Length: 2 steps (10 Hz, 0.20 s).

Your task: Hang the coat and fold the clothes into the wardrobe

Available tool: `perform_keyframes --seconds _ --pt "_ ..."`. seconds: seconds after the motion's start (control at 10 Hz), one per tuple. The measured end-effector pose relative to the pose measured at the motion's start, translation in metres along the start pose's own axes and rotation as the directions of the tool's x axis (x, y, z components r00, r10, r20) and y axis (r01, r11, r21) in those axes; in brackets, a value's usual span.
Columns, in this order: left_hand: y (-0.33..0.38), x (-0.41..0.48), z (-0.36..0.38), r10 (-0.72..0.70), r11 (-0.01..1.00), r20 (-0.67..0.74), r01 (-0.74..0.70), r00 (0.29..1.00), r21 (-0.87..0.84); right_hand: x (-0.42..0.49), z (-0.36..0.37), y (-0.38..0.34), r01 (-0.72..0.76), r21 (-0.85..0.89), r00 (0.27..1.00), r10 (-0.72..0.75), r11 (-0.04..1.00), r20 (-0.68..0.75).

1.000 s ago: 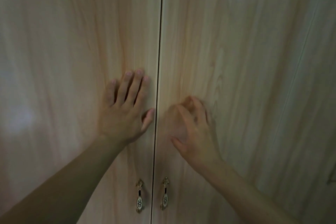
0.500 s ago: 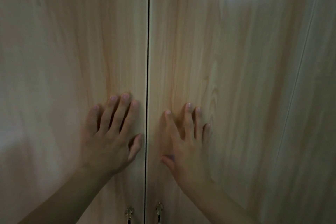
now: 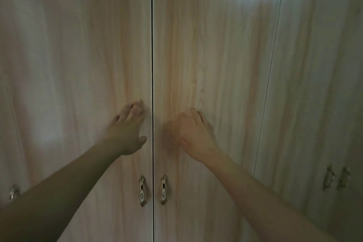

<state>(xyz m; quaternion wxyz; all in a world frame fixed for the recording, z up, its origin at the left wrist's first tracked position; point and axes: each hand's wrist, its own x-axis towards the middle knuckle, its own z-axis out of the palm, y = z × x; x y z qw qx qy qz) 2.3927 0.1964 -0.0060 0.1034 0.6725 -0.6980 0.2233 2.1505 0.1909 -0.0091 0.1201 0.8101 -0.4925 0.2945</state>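
Observation:
Two pale wood-grain wardrobe doors fill the view, both closed, with a thin dark gap between them. My left hand lies on the left door with fingers stretched, close to the gap. My right hand touches the right door, blurred, fingers pointing up. Two small ornate handles hang below my hands, one on the left door and one on the right door. No coat or clothes are in view.
Another closed door stands to the right with a pair of handles. A further handle shows at the far left edge. A patch of reflected light sits at the top right.
The view has tilted down, so the door handles show fully again. My right hand has shifted and blurred, its fingers drawn closer together. Both hands stay on the closed doors.

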Motion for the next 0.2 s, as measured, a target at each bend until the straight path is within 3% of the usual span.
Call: perform_keyframes --seconds 0.1,0.2 --pt "0.003 -0.019 -0.006 -0.071 0.978 0.148 0.098 0.986 -0.184 -0.023 -0.016 0.014 -0.001 0.039 1.0 0.002 0.999 -0.01" --pt "0.014 -0.041 -0.008 -0.137 0.961 0.188 0.176 0.973 -0.215 -0.043 -0.027 0.02 0.012 0.066 1.0 -0.012 0.998 -0.006"
